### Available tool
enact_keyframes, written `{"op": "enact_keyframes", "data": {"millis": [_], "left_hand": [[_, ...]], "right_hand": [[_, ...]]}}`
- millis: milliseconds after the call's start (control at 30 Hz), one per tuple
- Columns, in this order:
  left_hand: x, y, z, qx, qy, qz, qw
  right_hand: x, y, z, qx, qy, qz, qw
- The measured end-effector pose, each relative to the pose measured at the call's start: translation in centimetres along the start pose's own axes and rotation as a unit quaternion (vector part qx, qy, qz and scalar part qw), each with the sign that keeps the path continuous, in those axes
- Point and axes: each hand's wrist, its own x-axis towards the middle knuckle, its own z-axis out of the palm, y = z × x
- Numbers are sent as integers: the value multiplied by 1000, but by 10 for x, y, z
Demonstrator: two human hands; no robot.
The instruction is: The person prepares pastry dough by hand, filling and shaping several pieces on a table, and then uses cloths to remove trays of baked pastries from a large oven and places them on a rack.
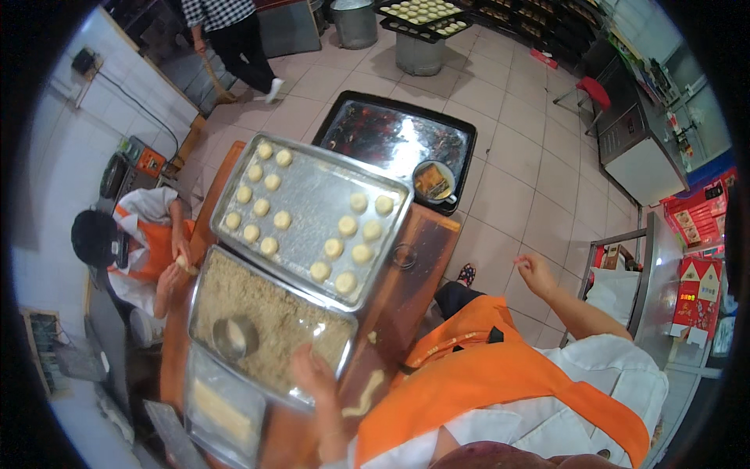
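Note:
My left hand [315, 377] is over the near right corner of a metal tray [353, 344] filled with a tan crumbly mixture [269, 313]. Motion smears its fingers, so I cannot tell whether they grip anything. A round metal ring or bowl [235, 337] lies in the mixture. Out to the right, away from the table, my right hand [537, 277] hangs over the floor. Its fingers are loosely bent and partly apart, with nothing visible in them. Beyond the mixture, a larger metal tray [312, 195] bears several pale round dough pieces [333, 248] in two groups.
A co-worker [148, 242] at the table's left handles a piece of dough. A black tray [367, 125] with a mug [434, 183] lies past the wooden table [391, 313]. Dough strips [223, 410] lie nearby. Farther off, a person [234, 39] holds a broom [215, 82].

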Motion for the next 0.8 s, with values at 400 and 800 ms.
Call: {"op": "enact_keyframes", "data": {"millis": [400,800], "left_hand": [[168,298,206,-151,-150,101,972],[329,462,362,-216,-157,76,961]], "right_hand": [[116,89,-134,113,39,-11,993],[405,156,-269,-90,83,-140,983]]}}
